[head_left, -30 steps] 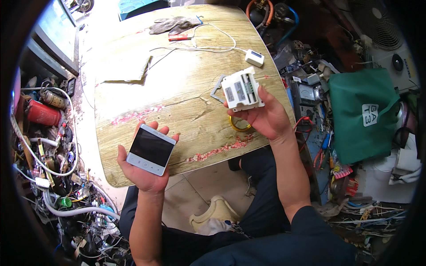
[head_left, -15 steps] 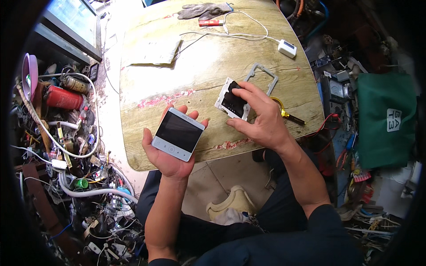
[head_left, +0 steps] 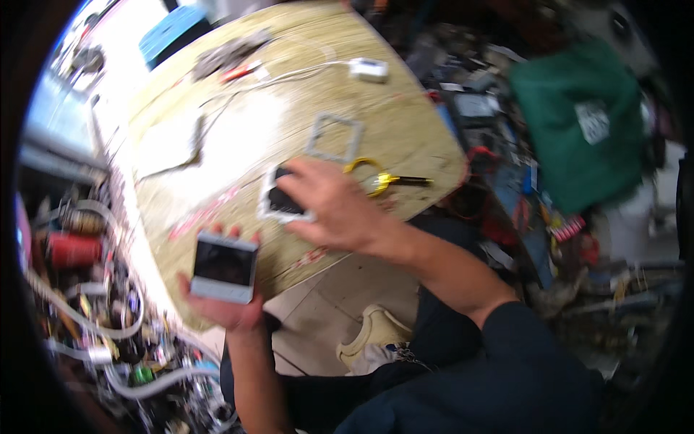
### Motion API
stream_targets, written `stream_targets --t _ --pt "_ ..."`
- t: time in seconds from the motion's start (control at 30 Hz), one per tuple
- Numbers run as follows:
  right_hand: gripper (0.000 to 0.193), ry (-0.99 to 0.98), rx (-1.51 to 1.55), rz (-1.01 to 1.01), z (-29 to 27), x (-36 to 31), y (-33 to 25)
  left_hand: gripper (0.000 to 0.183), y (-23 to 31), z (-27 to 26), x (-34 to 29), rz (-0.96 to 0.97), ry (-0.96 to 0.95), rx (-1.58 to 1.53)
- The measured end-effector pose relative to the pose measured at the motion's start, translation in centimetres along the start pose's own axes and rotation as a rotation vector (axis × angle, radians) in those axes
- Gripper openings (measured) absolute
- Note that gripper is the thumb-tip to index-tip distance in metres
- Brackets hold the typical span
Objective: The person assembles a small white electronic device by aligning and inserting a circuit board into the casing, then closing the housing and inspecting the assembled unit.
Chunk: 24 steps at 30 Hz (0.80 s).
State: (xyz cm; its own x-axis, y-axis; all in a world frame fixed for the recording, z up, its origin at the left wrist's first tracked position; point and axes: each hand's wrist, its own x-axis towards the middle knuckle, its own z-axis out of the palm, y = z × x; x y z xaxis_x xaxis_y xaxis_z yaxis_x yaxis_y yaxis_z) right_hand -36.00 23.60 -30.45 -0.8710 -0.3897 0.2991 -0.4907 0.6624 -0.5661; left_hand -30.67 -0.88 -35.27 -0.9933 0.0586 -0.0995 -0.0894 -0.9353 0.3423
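Note:
My left hand (head_left: 230,311) cradles a square control panel (head_left: 225,262) with a dark screen and a pale lower strip, screen up. Its fingertips show past the panel's far edge. To the right, my right hand (head_left: 345,206) grips a white square housing with a black middle (head_left: 283,202) over the table, its fingers covering part of it. Beyond this hand lies a grey square frame (head_left: 351,150), flat on the tabletop. Right of the frame sits a yellow-rimmed magnifying glass (head_left: 383,181) with a dark handle. The picture is blurred.
The wooden table (head_left: 246,155) also bears a white packet (head_left: 170,148), a grey glove (head_left: 231,54), a red item (head_left: 240,71) and a white adapter (head_left: 369,69) with its cable. Clutter crowds both sides. A green bag (head_left: 578,123) lies at right, a blue stool (head_left: 172,32) far left.
The whole view has swung, so the table and hands appear shifted left and a blue stool shows. Both hands keep hold of the same parts.

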Motion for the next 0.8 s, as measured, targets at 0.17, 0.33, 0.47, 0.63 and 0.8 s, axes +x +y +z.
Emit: stream_targets --t 0.17,0.33,0.47,0.63,0.8 --pt "0.058 0.038 -0.045 0.002 0.0 -0.2 0.4 0.077 -0.4 -0.6 0.7 -0.054 -0.224 0.040" --pt "0.057 0.099 -0.032 -0.012 1.4 -0.5 0.9 0.076 -0.8 -0.4 1.1 -0.101 -0.358 0.082" --pt "0.054 0.142 -0.068 -0.013 2.0 -0.3 0.8 0.075 -0.4 -0.9 1.3 -0.098 -0.380 0.095" --pt "0.060 0.160 -0.089 0.004 2.9 -0.3 1.1 0.076 -0.3 -0.6 1.3 -0.099 -0.400 0.085" --pt "0.067 0.103 -0.092 0.027 2.9 -0.3 0.4 0.076 -0.2 -0.5 1.3 -0.103 -0.387 0.058"
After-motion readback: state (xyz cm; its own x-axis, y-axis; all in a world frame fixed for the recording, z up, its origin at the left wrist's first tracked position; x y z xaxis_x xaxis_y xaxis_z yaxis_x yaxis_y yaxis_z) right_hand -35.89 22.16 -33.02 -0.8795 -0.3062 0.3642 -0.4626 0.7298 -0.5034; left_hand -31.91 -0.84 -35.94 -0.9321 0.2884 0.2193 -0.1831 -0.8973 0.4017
